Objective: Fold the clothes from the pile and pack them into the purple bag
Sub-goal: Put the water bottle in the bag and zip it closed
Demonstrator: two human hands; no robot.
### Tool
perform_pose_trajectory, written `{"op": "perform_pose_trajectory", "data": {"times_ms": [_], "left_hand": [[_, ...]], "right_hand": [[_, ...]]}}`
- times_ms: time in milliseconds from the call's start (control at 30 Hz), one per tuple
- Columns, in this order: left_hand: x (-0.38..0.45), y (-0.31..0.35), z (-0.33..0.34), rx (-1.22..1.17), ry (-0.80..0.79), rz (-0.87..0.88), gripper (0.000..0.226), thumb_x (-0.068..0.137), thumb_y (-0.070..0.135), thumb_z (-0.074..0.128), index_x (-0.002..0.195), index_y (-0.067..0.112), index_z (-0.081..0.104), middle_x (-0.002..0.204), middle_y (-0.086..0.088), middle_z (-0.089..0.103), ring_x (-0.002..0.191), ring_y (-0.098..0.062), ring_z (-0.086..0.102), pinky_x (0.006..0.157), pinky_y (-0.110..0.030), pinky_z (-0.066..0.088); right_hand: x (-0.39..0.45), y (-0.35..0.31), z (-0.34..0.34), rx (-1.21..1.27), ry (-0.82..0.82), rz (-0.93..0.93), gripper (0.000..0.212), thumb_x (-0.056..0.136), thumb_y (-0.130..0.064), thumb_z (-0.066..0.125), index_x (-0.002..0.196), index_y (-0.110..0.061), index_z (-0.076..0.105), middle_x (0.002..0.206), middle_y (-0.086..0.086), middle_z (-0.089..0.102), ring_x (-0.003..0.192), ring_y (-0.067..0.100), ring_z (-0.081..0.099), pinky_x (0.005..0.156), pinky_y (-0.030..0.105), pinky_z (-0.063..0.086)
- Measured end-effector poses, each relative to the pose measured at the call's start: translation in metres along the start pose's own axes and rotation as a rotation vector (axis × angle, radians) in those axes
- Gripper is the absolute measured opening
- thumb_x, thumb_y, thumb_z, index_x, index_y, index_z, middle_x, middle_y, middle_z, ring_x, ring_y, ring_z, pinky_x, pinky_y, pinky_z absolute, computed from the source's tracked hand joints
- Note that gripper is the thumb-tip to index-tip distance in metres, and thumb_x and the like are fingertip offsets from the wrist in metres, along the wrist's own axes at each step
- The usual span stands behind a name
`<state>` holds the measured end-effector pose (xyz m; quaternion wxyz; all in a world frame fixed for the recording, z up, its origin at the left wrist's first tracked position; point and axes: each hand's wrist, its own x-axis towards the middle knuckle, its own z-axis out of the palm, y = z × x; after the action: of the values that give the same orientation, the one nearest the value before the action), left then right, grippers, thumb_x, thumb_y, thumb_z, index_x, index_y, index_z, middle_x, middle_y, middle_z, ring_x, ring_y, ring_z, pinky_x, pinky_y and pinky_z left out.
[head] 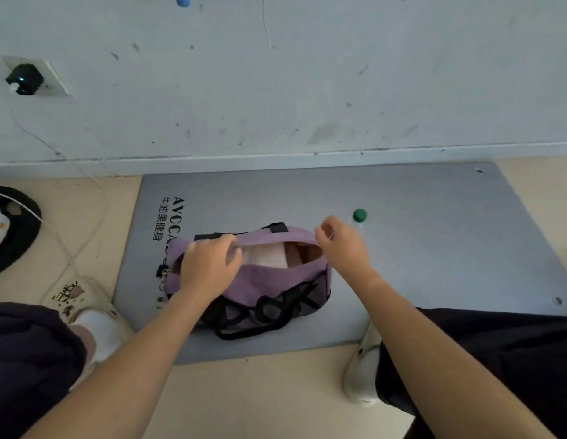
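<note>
The purple bag (pixel 269 280) with black lettering and black straps lies on a grey mat (pixel 402 248), its top opening partly apart. Folded pale pink and cream clothes (pixel 272 256) show inside the opening. My left hand (pixel 209 264) grips the bag's top edge at the left end of the opening. At the right end of the opening, my right hand (pixel 342 242) pinches the bag's rim, perhaps at the zipper; the pull itself is too small to tell. No pile of clothes is in view.
A clear bottle with a green cap (pixel 359 215) stands on the mat just behind my right hand. The wall runs along the mat's far edge. A white cable (pixel 54 229) crosses the floor at left near a black round object (pixel 19 236). My shoes flank the mat's near edge.
</note>
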<state>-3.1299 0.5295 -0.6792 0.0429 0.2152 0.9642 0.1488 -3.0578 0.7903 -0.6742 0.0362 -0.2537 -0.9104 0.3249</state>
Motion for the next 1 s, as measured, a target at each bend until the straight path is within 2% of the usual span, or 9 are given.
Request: {"op": "perform_pose_trajectory", "data": {"times_ms": [67,133,267,400,533,700,867,933,1000], "left_hand": [[0.012,0.050,0.004,-0.267,-0.080,0.052,0.024,0.096,0.041,0.048,0.113,0.028,0.060,0.077,0.009,0.064,0.069,-0.014,0.055,0.065,-0.032,0.042],[0.026,0.091,0.015,-0.449,-0.268,0.026,0.018,0.097,0.044,0.048,0.107,0.035,0.060,0.077,0.013,0.060,0.070,-0.008,0.057,0.060,-0.029,0.043],[0.045,0.128,0.048,-0.607,-0.394,-0.058,0.014,0.097,0.036,0.052,0.100,0.031,0.065,0.090,0.011,0.066,0.086,-0.017,0.065,0.082,-0.037,0.054],[0.046,0.125,0.068,-0.635,-0.435,-0.091,0.015,0.097,0.034,0.053,0.090,0.033,0.066,0.078,0.011,0.071,0.065,-0.011,0.067,0.073,-0.035,0.054],[0.053,0.121,0.063,-0.699,-0.406,-0.137,0.016,0.095,0.032,0.056,0.083,0.032,0.066,0.073,0.018,0.068,0.054,-0.004,0.062,0.065,-0.027,0.047],[0.065,0.130,0.028,-0.712,-0.260,-0.101,0.006,0.091,0.031,0.064,0.096,0.034,0.065,0.099,0.016,0.060,0.086,-0.006,0.059,0.080,-0.018,0.046],[0.058,0.132,-0.033,-0.773,-0.172,-0.046,0.075,0.078,0.052,0.075,0.141,0.033,0.041,0.139,0.014,0.043,0.120,-0.002,0.047,0.095,-0.023,0.038],[0.045,0.130,-0.057,-0.854,-0.187,-0.050,0.078,0.065,0.060,0.079,0.132,0.037,0.047,0.127,0.021,0.056,0.107,0.009,0.055,0.088,-0.021,0.042],[0.029,0.122,-0.077,-0.917,-0.166,-0.085,0.067,0.052,0.064,0.080,0.111,0.041,0.059,0.101,0.026,0.069,0.087,0.013,0.062,0.070,-0.012,0.046]], "right_hand": [[0.008,0.019,-0.012,0.165,0.219,0.186,0.018,0.090,-0.026,0.059,0.098,-0.012,0.051,0.087,0.003,0.061,0.076,0.027,0.059,0.060,0.030,0.039],[0.021,0.044,-0.021,0.276,0.294,0.344,0.035,0.087,-0.026,0.066,0.112,-0.009,0.047,0.100,0.006,0.058,0.090,0.029,0.060,0.067,0.031,0.042],[0.057,0.089,-0.012,0.336,0.124,0.372,0.070,0.083,-0.032,0.075,0.142,-0.013,0.040,0.133,0.007,0.053,0.117,0.023,0.054,0.098,0.036,0.044],[0.077,0.103,0.012,0.430,0.086,0.286,0.028,0.086,-0.025,0.071,0.111,-0.016,0.062,0.099,-0.003,0.063,0.099,0.021,0.060,0.080,0.026,0.039],[0.083,0.102,0.010,0.492,0.122,0.224,0.017,0.086,-0.026,0.072,0.095,-0.018,0.061,0.083,-0.012,0.060,0.084,0.011,0.055,0.073,0.023,0.036],[0.084,0.039,-0.031,0.483,0.127,0.069,0.026,0.083,-0.037,0.074,0.097,-0.017,0.065,0.089,-0.008,0.062,0.088,0.008,0.054,0.073,0.017,0.038],[0.052,-0.064,-0.092,0.728,0.167,-0.127,0.023,0.080,-0.041,0.076,0.088,-0.020,0.067,0.078,-0.011,0.066,0.078,0.010,0.061,0.075,0.024,0.052],[0.035,-0.099,-0.103,0.868,0.162,-0.120,0.038,0.078,-0.046,0.075,0.091,-0.011,0.068,0.082,0.000,0.064,0.082,0.017,0.062,0.082,0.039,0.054],[0.016,-0.128,-0.103,0.958,0.093,-0.051,0.057,0.074,-0.056,0.071,0.100,-0.005,0.068,0.084,0.001,0.060,0.080,0.013,0.058,0.079,0.038,0.052]]}}
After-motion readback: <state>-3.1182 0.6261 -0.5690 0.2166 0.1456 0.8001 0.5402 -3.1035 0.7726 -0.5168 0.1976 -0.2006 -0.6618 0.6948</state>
